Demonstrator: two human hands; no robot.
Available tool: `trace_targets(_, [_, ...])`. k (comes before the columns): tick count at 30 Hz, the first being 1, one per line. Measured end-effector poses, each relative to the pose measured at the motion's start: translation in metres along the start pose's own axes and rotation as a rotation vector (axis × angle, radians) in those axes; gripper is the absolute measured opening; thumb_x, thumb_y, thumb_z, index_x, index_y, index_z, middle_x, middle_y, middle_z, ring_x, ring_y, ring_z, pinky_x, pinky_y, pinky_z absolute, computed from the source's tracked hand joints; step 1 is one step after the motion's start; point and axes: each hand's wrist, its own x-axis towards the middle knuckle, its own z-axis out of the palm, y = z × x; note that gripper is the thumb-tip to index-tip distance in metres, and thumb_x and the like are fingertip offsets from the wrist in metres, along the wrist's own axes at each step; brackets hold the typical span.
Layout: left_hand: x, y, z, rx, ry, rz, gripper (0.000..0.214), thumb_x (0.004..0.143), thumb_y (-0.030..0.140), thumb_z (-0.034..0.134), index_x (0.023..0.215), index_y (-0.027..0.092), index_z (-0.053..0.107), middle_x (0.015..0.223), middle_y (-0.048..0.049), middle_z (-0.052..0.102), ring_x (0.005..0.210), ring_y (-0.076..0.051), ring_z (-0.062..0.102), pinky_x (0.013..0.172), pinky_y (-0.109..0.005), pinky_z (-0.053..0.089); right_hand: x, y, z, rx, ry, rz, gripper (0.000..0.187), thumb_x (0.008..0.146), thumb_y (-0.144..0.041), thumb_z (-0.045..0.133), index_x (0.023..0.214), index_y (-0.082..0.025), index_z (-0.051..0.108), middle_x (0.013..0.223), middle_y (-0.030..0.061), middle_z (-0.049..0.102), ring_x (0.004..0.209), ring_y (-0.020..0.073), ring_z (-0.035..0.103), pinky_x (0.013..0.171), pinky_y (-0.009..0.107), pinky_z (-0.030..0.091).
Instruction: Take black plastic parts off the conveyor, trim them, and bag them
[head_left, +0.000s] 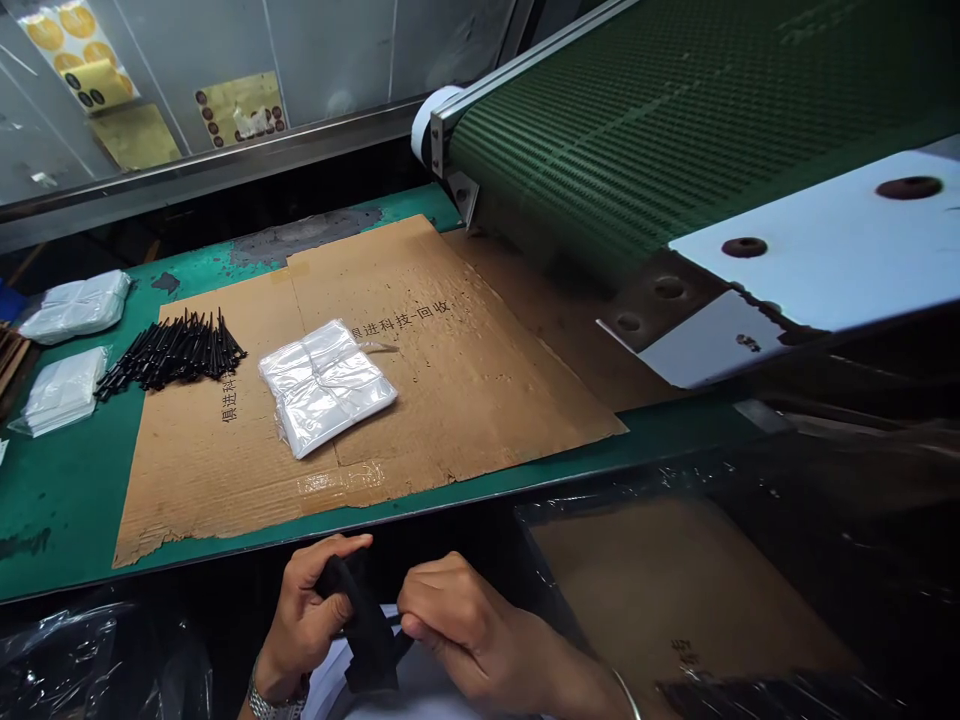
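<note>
Slanting steeply, the black piece sits low in view, between the left hand and the right hand, its long axis running from the upper left down and slightly right towards the wearer's body. Both hands are on it, so neither is the nearer one: the left has the upper end, thumb bent against it and forefinger stretched rightwards; the right is on the side, fingers curled tight, pinching what looks like a thin dark tab of the same piece, about midway down. Just where that tab joins is lost in shadow. Pale cloth shows right behind. Now outward: the near edge of the bench passes just beyond the fingertips, climbing to the right, so the piece is off the bench, on the wearer's side. Past that edge lies a cardboard sheet, with open room on its right half; a tied white bundle rests left of the middle, and black sticks are heaped across the left border. A conveyor limits the room at far right, and a brown panel lies close beyond the right forearm.
</note>
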Motion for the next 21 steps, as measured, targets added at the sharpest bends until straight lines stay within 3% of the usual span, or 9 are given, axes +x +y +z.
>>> trace_targets(3, [0.002,-0.001,-0.001,-0.051,0.024,-0.036,0.041,0.07,0.051,0.062,0.101,0.024,0.069,0.1,-0.0068,0.071,0.09,-0.028,0.062,0.084,-0.036,0.043,-0.005,0.002,-0.005,-0.052,-0.141,-0.105,0.05,0.097,-0.036,0.013,0.06,-0.019,0.042,0.051,-0.001,0.048,0.047,0.0101,0.039,0.049,0.026,0.029])
trace_targets(6, [0.003,-0.002,-0.003,-0.064,0.047,-0.022,0.04,0.071,0.049,0.062,0.1,0.023,0.069,0.1,-0.007,0.071,0.089,-0.027,0.062,0.083,-0.036,0.044,-0.009,0.005,-0.009,0.127,-0.161,-0.116,0.05,0.096,-0.041,0.014,0.062,-0.019,0.043,0.05,-0.0021,0.046,0.045,0.009,0.037,0.048,0.024,0.03])
trace_targets(11, [0.003,0.0,-0.005,0.051,-0.012,0.054,0.034,0.074,0.037,0.062,0.106,0.027,0.066,0.105,-0.0054,0.069,0.099,-0.027,0.06,0.088,-0.036,0.042,-0.004,0.003,-0.01,0.316,0.083,0.205,0.055,0.091,-0.058,0.021,0.072,-0.017,0.053,0.056,-0.0012,0.048,0.049,0.009,0.042,0.05,0.021,0.033])
trace_targets(14, [0.005,0.011,-0.002,0.142,-0.022,0.159,0.036,0.074,0.026,0.061,0.109,0.029,0.064,0.1,-0.0042,0.07,0.093,-0.024,0.061,0.084,-0.034,0.045,0.003,0.0,-0.006,0.299,0.033,0.335,0.069,0.073,-0.077,0.034,0.088,-0.015,0.06,0.058,-0.0015,0.047,0.051,0.0103,0.041,0.047,0.021,0.033])
trace_targets(16, [0.007,0.02,0.001,0.172,-0.05,0.215,0.04,0.075,0.018,0.057,0.113,0.03,0.061,0.089,-0.0029,0.069,0.08,-0.02,0.061,0.073,-0.03,0.047,0.007,-0.001,-0.002,0.289,-0.003,0.326,0.063,0.071,-0.074,0.044,0.082,-0.015,0.062,0.055,-0.0032,0.043,0.05,0.0095,0.038,0.047,0.021,0.03])
trace_targets(18, [0.008,0.026,0.005,0.184,0.014,0.234,0.048,0.076,0.016,0.057,0.121,0.031,0.053,0.091,-0.0028,0.065,0.081,-0.019,0.059,0.073,-0.029,0.046,0.009,0.002,0.001,0.322,0.028,0.3,0.051,0.077,-0.063,0.049,0.068,-0.014,0.06,0.052,-0.0045,0.038,0.047,0.0079,0.034,0.046,0.022,0.027])
trace_targets(21, [0.008,0.024,0.011,0.1,0.294,0.171,0.066,0.073,0.02,0.065,0.132,0.032,0.039,0.115,-0.005,0.055,0.107,-0.021,0.049,0.089,-0.031,0.039,0.007,0.007,0.006,0.46,0.191,0.35,0.043,0.081,-0.052,0.048,0.06,-0.015,0.053,0.053,-0.0048,0.033,0.047,0.0071,0.028,0.044,0.021,0.023])
